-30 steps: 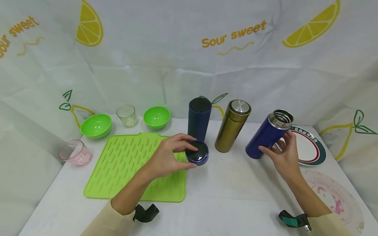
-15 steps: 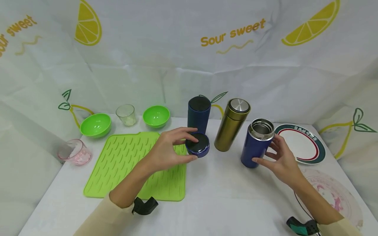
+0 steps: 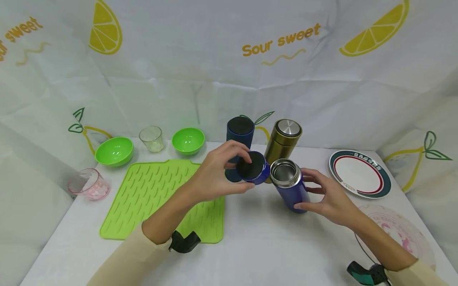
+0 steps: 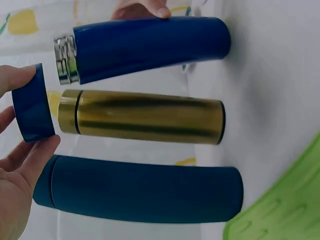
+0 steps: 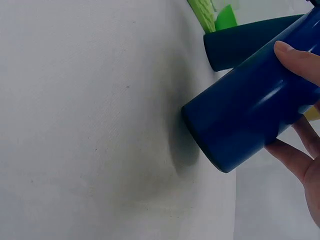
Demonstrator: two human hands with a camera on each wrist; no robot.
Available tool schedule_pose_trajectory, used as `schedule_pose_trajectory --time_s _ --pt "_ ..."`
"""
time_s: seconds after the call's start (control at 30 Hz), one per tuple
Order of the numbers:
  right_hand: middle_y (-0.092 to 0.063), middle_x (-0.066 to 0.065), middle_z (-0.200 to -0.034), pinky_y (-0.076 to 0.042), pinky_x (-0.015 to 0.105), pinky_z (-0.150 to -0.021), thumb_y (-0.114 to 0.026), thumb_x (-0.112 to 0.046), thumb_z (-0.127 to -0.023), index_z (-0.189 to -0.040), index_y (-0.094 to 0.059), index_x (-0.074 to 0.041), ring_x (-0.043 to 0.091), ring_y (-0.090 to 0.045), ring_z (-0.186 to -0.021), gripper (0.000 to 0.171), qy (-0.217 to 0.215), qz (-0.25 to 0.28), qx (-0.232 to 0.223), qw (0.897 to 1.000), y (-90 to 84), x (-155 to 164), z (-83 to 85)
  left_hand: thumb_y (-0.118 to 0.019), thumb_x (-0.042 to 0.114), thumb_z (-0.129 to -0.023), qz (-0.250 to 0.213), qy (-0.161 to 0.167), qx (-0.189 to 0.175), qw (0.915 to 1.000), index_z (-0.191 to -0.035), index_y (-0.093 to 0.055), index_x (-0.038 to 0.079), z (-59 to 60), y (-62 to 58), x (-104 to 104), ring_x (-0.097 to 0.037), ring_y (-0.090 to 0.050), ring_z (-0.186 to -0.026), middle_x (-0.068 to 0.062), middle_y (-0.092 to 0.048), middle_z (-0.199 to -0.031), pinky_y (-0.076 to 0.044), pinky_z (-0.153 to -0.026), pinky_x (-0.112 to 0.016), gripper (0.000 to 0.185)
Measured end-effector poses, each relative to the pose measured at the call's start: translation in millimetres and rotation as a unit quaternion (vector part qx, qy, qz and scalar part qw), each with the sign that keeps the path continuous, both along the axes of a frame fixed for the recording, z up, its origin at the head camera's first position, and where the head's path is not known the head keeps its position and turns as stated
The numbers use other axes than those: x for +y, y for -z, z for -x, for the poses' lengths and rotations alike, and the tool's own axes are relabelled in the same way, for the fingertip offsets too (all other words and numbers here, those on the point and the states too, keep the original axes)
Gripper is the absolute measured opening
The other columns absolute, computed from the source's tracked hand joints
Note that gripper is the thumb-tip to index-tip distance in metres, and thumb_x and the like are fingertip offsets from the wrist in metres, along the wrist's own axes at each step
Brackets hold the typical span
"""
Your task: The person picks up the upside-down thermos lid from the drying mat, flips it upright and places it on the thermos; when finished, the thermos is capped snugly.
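Note:
My left hand (image 3: 214, 174) pinches a blue lid (image 3: 253, 171) in the air, its dark inside facing me, just left of an open blue flask (image 3: 290, 186). My right hand (image 3: 323, 196) grips that flask's body and tilts its steel mouth (image 3: 284, 172) toward the lid. In the left wrist view the lid (image 4: 32, 105) sits between my fingers (image 4: 27, 165), a short gap from the flask's threaded neck (image 4: 65, 60). The right wrist view shows the flask's base (image 5: 235, 130) lifted on one edge over the white table (image 5: 90, 120), with my fingers (image 5: 295, 60) round it.
A dark teal flask (image 3: 239, 137) and a gold flask (image 3: 284, 139) stand just behind the hands. A green mat (image 3: 157, 198) lies at left, with two green bowls (image 3: 113, 151), a clear cup (image 3: 152, 139) and a pink cup (image 3: 87, 184) beyond. A rimmed plate (image 3: 359, 178) sits right.
The right hand has brought the open blue flask left from beside the plate and tipped its mouth toward the lid. The left hand has lifted the lid up and right to meet it.

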State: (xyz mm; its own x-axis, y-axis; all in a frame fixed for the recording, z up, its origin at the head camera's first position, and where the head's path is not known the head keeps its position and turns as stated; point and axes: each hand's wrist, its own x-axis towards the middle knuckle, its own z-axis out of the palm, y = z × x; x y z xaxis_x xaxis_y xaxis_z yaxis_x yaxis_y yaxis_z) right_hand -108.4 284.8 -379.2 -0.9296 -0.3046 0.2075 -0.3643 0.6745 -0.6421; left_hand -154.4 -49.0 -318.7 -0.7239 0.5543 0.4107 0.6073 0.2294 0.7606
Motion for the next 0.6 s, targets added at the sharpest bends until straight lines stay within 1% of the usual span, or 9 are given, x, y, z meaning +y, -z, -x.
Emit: schedule_pose_trajectory --time_s 0.17,0.27,0.33,0.47,0.57,0.6 --pt "-0.063 0.013 -0.136 -0.062 0.026 -0.087 -0.096 -0.017 -0.067 -0.144 -0.051 -0.009 -0.023 -0.047 -0.116 0.090 -0.026 -0.012 0.010 1.000 -2.7 -5.6 2.8 -0.091 0.018 -0.074 -0.005 0.015 0.013 0.9998 -0.109 -0.064 0.013 -1.8 -5.4 13.9 -0.017 -0.062 -0.122 -0.001 -0.059 -0.126 -0.062 -0.088 -0.025 0.044" --pt "-0.064 0.012 -0.137 -0.064 0.033 -0.087 -0.096 -0.018 -0.068 -0.144 -0.052 -0.011 -0.021 -0.048 -0.118 0.088 -0.037 -0.009 0.011 0.999 -2.5 -8.6 4.2 -0.090 0.018 -0.075 -0.007 0.024 0.010 0.9996 -0.109 -0.064 0.012 -2.9 -4.3 22.1 -0.016 -0.062 -0.120 -0.002 -0.059 -0.122 -0.062 -0.087 -0.023 0.044" --pt "-0.064 0.012 -0.136 -0.064 0.036 -0.086 -0.095 -0.019 -0.069 -0.144 -0.052 -0.013 -0.020 -0.049 -0.118 0.087 -0.047 -0.005 0.012 0.999 -1.9 -10.2 5.2 -0.090 0.018 -0.075 -0.003 0.027 0.004 0.9996 -0.109 -0.064 0.012 -3.4 -1.3 26.4 -0.015 -0.061 -0.118 -0.002 -0.059 -0.120 -0.061 -0.087 -0.022 0.043" --pt "-0.065 0.010 -0.135 -0.064 0.037 -0.085 -0.095 -0.018 -0.069 -0.145 -0.053 -0.014 -0.020 -0.049 -0.120 0.087 -0.063 -0.003 0.016 0.998 -1.4 -11.7 6.9 -0.091 0.019 -0.075 0.006 0.019 -0.003 0.9998 -0.107 -0.064 0.013 -4.4 3.8 30.1 -0.013 -0.061 -0.114 -0.002 -0.059 -0.117 -0.061 -0.085 -0.020 0.042" --pt "-0.063 0.011 -0.138 -0.064 0.036 -0.087 -0.095 -0.017 -0.070 -0.146 -0.051 -0.012 -0.020 -0.047 -0.123 0.088 -0.070 -0.008 0.014 0.997 -2.5 -11.9 7.8 -0.091 0.019 -0.075 0.005 0.009 -0.004 0.9999 -0.106 -0.064 0.012 -4.7 4.9 30.3 -0.013 -0.062 -0.113 -0.002 -0.059 -0.115 -0.061 -0.083 -0.019 0.042" --pt "-0.063 0.011 -0.139 -0.064 0.036 -0.087 -0.095 -0.018 -0.070 -0.147 -0.051 -0.012 -0.018 -0.048 -0.124 0.089 -0.073 -0.012 0.012 0.997 -3.2 -12.0 8.0 -0.092 0.019 -0.074 0.005 0.005 -0.005 1.0000 -0.106 -0.064 0.012 -4.8 5.1 30.3 -0.013 -0.062 -0.112 -0.002 -0.059 -0.114 -0.061 -0.083 -0.019 0.042"
